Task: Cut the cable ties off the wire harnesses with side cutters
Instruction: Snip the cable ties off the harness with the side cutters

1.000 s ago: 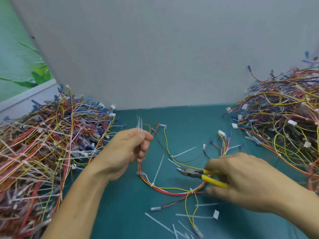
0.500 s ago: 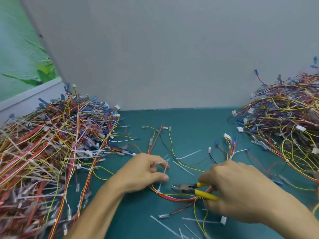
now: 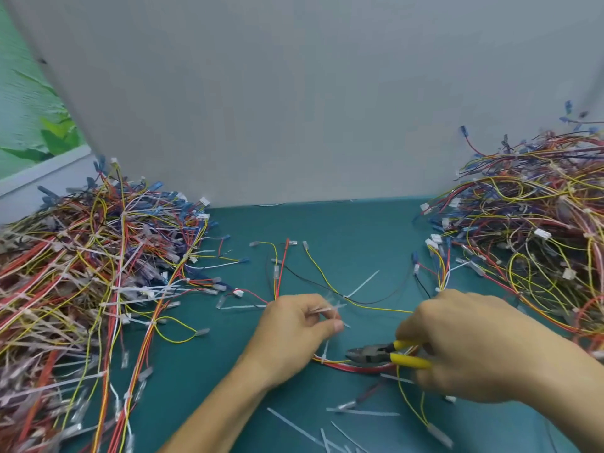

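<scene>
A wire harness (image 3: 356, 366) of red, yellow and black wires lies spread on the teal table (image 3: 343, 227) between my hands. My left hand (image 3: 294, 331) pinches a small bunch of cut white cable ties (image 3: 327, 309) between thumb and fingers, just above the harness. My right hand (image 3: 464, 344) grips the yellow-handled side cutters (image 3: 385, 354), whose dark jaws point left and rest on the red wire bundle beside a white tie (image 3: 324, 353) on it.
A big heap of harnesses with white ties (image 3: 91, 273) fills the left side. Another heap (image 3: 529, 230) sits at the right. Loose cut ties (image 3: 359, 411) lie along the near edge. A grey wall (image 3: 294, 109) closes the back.
My left hand came down from holding the ties upright and now sits low over the harness. My right hand and the cutters shifted slightly right and nearer, jaws staying on the red bundle.
</scene>
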